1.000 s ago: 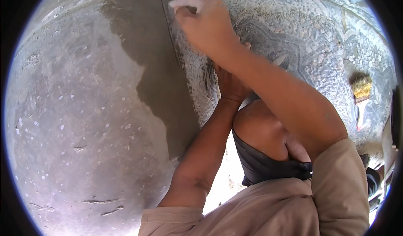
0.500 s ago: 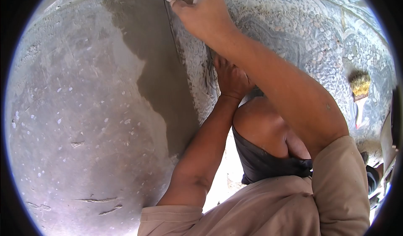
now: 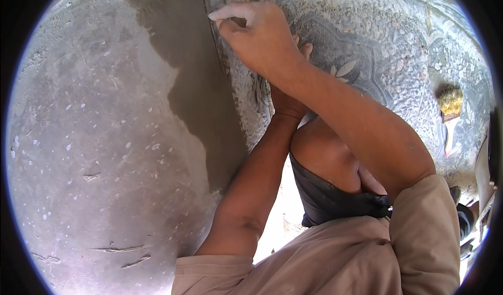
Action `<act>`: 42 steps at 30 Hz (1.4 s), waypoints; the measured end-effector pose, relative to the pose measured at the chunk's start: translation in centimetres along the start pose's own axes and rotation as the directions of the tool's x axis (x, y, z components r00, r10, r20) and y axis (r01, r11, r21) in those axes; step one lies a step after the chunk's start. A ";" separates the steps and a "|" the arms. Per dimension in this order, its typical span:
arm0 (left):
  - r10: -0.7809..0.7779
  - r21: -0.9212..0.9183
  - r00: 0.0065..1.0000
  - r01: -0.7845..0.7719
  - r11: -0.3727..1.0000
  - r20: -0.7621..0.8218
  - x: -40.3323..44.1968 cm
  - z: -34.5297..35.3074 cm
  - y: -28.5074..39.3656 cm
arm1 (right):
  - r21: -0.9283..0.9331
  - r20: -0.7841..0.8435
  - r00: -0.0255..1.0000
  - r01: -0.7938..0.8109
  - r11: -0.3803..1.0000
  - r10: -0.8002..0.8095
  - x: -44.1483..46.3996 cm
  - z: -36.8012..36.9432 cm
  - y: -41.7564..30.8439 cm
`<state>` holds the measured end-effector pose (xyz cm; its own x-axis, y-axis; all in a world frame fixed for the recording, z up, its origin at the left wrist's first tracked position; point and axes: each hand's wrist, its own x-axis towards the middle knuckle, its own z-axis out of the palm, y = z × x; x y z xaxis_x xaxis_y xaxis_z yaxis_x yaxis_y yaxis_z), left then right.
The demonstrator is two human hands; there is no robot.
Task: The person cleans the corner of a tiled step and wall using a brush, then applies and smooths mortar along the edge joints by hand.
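Note:
My right hand point(image 3: 259, 38) is closed in a pinch beside the straight edge of a dark wet cement strip point(image 3: 196, 95). Its index finger is whitish at the tip, and anything between finger and thumb is too small to make out. Underneath my right wrist, my left hand point(image 3: 287, 102) rests against the patterned pebbled surface point(image 3: 356, 38). A couple of its fingertips stick out beyond the wrist, stretched out; the rest of that hand is covered. A narrow rough band point(image 3: 249, 106) runs between the wet strip and my left hand.
A brush point(image 3: 451, 106) with yellowish bristles and a pale handle lies on the pebbled surface at the right. A smooth grey cement surface point(image 3: 99, 137) with pale specks spreads over the left. My bent knee point(image 3: 322, 148) is below my crossed arms.
My right hand has slid a little toward me along the edge of the wet strip. My left hand has turned, and its fingertips now show past the right wrist.

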<state>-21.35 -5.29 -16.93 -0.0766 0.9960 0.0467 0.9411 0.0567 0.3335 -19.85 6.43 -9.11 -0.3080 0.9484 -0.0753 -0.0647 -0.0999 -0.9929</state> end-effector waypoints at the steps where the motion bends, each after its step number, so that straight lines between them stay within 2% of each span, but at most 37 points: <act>1: 0.004 -0.008 1.000 -0.004 1.000 -0.002 0.0 0.0 0.0 | 0.008 0.007 1.000 0.015 1.000 -0.015 -0.2 0.0 0.1; 2: 0.005 -0.008 1.000 -0.005 1.000 -0.001 0.0 0.1 0.0 | 0.015 0.014 0.999 0.030 0.999 -0.031 -0.3 0.0 0.3; 4: -0.038 -0.126 0.999 0.036 0.991 -0.014 0.0 0.1 0.1 | 0.022 0.023 0.999 0.034 0.999 -0.035 -0.8 -0.2 0.3; 15: -0.012 -0.079 0.998 0.008 0.997 -0.056 -0.1 0.0 0.5 | 0.012 0.115 0.993 0.027 1.000 -0.028 -3.5 -0.9 0.5; 17: -0.005 -0.071 0.998 0.001 0.997 -0.066 -0.1 0.1 0.6 | -0.051 0.170 0.985 -0.008 0.999 0.017 -4.1 -1.1 0.3; 20: -0.014 -0.095 0.997 0.006 0.995 -0.080 -0.2 0.1 0.8 | -0.023 0.225 0.972 -0.069 0.997 0.073 -4.7 -1.4 0.1; 23: -0.019 -0.067 0.996 0.013 0.998 -0.088 -0.3 -0.2 1.0 | -0.079 0.230 0.972 -0.028 0.997 0.046 -5.6 -1.4 0.4; 27: -0.016 -0.060 0.996 0.011 0.998 -0.087 -0.3 -0.4 1.2 | -0.037 0.273 0.957 -0.097 0.995 0.103 -6.8 -1.5 0.6; 30: -0.003 -0.060 0.996 -0.003 0.998 -0.091 -0.4 -0.6 1.1 | -0.126 0.219 0.975 -0.007 0.992 0.035 -8.3 -1.5 0.6; 31: 0.007 -0.045 0.997 -0.011 0.999 -0.083 -0.4 -0.6 1.0 | -0.225 0.147 0.988 0.087 0.970 -0.055 -8.7 -1.5 0.6; 33: -0.011 -0.053 0.997 0.007 0.999 -0.077 -0.1 -0.3 0.7 | -0.328 0.087 0.985 0.173 0.929 -0.152 -8.3 -1.5 1.3; 35: -0.032 -0.063 0.997 0.028 0.998 -0.069 -0.5 0.3 0.5 | -0.061 0.143 0.987 0.080 0.995 -0.071 -5.3 -2.0 1.5; 37: -0.118 -0.235 0.992 0.123 0.964 0.036 -0.5 0.5 0.2 | -0.045 0.134 0.991 0.026 0.999 -0.020 -3.2 -2.1 0.4; 38: -0.114 -0.231 0.993 0.120 0.966 0.038 -0.4 0.4 0.1 | -0.028 0.123 0.992 -0.036 0.999 0.039 -2.5 -1.9 0.1; 39: -0.074 -0.146 0.997 0.078 0.986 0.030 -0.4 0.2 0.1 | -0.024 0.120 0.992 -0.039 0.999 0.041 -2.4 -1.6 0.3; 40: -0.035 -0.061 0.999 0.036 0.997 0.027 -0.4 0.0 0.2 | -0.017 0.106 0.994 0.010 1.000 -0.008 -2.4 -1.2 0.5; 42: -0.006 -0.056 1.000 0.006 0.998 -0.016 -0.2 0.1 0.1 | -0.013 0.096 0.994 0.059 0.998 -0.058 -2.8 -1.1 0.7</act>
<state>-21.24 -5.43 -17.03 -0.0878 0.9944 0.0595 0.9207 0.0582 0.3859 -18.01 4.05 -9.70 -0.3937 0.9192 -0.0089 -0.0704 -0.0397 -0.9967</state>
